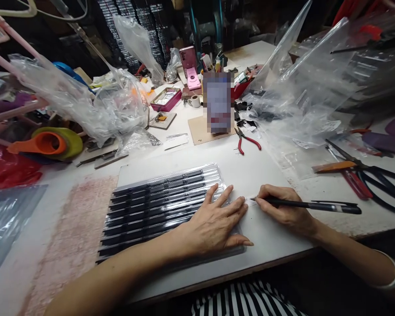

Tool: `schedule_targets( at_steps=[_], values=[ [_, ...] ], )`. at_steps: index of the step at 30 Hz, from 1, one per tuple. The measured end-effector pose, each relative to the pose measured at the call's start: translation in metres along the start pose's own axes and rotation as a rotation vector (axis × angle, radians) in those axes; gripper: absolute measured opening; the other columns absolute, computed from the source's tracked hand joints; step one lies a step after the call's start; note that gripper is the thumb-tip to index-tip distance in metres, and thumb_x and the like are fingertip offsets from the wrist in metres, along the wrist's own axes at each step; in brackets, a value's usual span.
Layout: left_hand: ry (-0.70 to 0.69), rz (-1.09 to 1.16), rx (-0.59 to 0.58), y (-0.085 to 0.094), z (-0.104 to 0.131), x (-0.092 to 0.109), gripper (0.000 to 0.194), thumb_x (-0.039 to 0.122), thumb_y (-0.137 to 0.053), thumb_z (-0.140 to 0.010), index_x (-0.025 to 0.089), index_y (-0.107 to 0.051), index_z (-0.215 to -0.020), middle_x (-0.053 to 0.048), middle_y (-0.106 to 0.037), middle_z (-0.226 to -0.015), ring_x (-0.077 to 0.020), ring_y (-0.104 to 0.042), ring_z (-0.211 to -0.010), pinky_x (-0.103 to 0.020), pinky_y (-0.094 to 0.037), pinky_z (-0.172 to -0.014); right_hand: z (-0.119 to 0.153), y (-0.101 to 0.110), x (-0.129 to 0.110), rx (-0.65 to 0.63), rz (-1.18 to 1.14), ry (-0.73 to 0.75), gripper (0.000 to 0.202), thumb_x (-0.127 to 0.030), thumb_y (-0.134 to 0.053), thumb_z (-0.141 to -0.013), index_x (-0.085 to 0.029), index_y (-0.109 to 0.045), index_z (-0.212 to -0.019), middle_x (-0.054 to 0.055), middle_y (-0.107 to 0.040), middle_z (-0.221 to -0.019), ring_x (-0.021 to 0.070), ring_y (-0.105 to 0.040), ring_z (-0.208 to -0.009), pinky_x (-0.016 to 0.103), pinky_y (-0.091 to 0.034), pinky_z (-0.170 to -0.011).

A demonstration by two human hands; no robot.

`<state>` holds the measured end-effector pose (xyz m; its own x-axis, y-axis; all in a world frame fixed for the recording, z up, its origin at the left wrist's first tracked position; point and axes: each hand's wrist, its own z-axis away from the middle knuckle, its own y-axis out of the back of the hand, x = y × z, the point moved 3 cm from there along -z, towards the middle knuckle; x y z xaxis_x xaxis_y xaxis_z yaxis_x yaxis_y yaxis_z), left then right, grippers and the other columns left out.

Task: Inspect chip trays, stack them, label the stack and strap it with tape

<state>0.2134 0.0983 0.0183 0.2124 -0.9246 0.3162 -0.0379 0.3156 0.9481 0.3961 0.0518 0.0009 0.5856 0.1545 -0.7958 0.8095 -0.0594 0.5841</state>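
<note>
I see left hand (213, 224) spread flat, gripping nothing, resting over right end of clear plastic tray (220, 172) with black strips (128, 218). I see right hand (285, 210) pinching black pen (296, 203), tip down at white work surface (266, 250), just beside tray. Red-handled pliers (239, 133) lie beyond.

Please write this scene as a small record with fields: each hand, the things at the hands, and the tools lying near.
Left hand: palm down, spread over the right end of the clear plastic tray
Left hand position
Tray: clear plastic tray, lying flat
Contents: black strips, side by side within the tray's outline
Right hand: right hand gripping a black pen
Pen tip: at the white surface, beside small faint marks
Pliers: red-handled pliers, beyond the hands
Scissors: black-handled scissors, farther right
</note>
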Motion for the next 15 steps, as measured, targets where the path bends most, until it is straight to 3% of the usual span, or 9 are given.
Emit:
schedule_targets(
  at_steps=[15],
  values=[
    [0.014, 0.0, -0.012, -0.005, -0.0019, -0.0014, 0.07, 0.064, -0.026, -0.087, 0.017, -0.037, -0.136, -0.006, -0.042, -0.141, -0.034, -0.019, -0.136, -0.055, -0.003, -0.108, -0.0012, -0.0012, -0.0009, 0.004, -0.007, 0.033, 0.018, -0.015, -0.051, -0.082, -0.018, -0.047, -0.065, -0.004, -0.046, -0.057, 0.0081, -0.042, -0.052, 0.022, -0.034, -0.052]
  ],
)
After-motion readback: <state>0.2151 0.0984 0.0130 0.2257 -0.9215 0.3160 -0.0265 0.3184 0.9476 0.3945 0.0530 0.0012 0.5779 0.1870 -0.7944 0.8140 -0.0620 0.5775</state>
